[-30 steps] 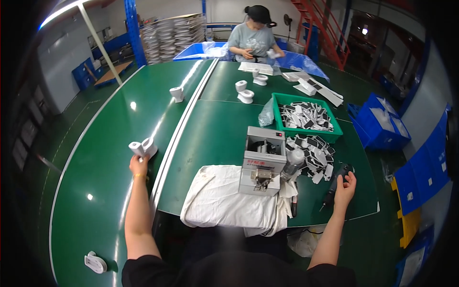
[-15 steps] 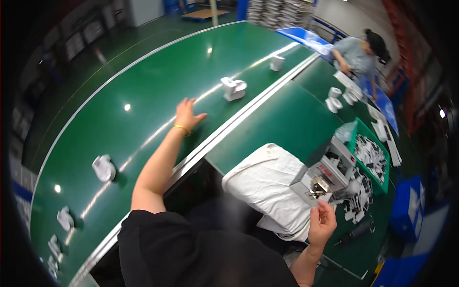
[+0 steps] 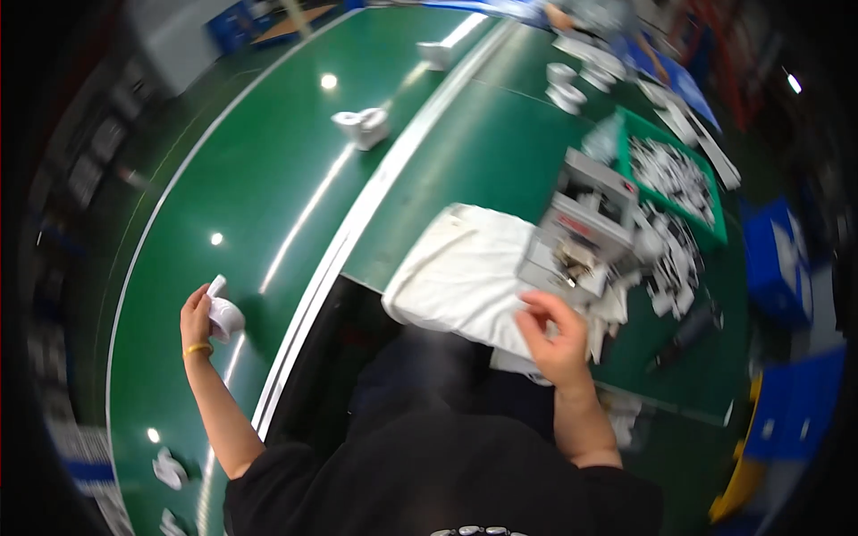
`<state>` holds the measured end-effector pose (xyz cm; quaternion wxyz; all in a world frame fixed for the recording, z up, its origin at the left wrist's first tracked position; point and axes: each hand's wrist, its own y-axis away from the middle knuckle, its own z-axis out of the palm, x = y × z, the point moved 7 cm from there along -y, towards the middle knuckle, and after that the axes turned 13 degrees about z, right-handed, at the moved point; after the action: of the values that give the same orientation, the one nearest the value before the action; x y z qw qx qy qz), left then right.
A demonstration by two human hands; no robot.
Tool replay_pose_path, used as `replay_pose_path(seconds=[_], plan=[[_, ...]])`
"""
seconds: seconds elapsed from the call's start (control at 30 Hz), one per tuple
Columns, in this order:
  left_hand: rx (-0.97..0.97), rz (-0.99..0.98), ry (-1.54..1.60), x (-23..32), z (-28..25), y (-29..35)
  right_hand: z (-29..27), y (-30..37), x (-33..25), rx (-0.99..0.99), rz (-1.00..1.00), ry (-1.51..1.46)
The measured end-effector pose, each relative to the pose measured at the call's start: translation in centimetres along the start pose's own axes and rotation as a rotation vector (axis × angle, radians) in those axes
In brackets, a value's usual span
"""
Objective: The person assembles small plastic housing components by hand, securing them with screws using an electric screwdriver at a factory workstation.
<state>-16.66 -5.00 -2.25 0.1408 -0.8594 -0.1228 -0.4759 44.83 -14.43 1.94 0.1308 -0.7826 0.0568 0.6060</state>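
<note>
only packaging i spot: a grey-white cardboard box [image 3: 585, 228] with a red label strip, open, mid-table.

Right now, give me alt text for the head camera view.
A person's left hand grips a small white part on a green conveyor belt, while the right hand rests at the edge of a white cloth beside a grey parts box.

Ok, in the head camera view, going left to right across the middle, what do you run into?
Left hand gripping a small white part on the green belt → pale dividing rail → white cloth → right hand → grey box-like fixture → green tray of white pieces → blue bin.
</note>
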Motion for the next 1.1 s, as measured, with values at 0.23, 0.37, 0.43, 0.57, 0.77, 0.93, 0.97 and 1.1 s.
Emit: replay_pose_path(seconds=[0.23,0.37,0.43,0.57,0.77,0.93,0.97,1.1], plan=[[-0.776,0.084,1.118,24.4,28.1,13.1,3.8,3.9,-5.5,-0.034,-0.479,0.253],[-1.078,-0.131,1.170,28.5,33.4,22.1,0.3,6.0,-5.6,0.120,-0.544,0.309],[-1.186,0.103,1.131,29.0,35.1,23.6,-2.9,6.2,-4.8,0.132,-0.321,0.198],[-1.079,1.315,0.589,32.3,33.6,25.9,-5.0,5.5,-0.3,-0.128,0.327,-0.630],[-1.001,1.207,0.608,30.7,36.0,25.7,-11.7,1.7,-0.2,0.341,0.065,0.065],[-1.076,0.912,0.651,29.4,37.2,24.8,-21.0,-4.6,6.3,0.878,0.031,1.083],[-1.079,0.910,0.650,29.3,37.2,24.8,-21.3,-5.1,6.9,0.869,0.027,1.082],[-1.088,0.836,0.635,28.4,37.2,24.2,-21.3,-5.4,7.3,0.898,0.033,1.156]])
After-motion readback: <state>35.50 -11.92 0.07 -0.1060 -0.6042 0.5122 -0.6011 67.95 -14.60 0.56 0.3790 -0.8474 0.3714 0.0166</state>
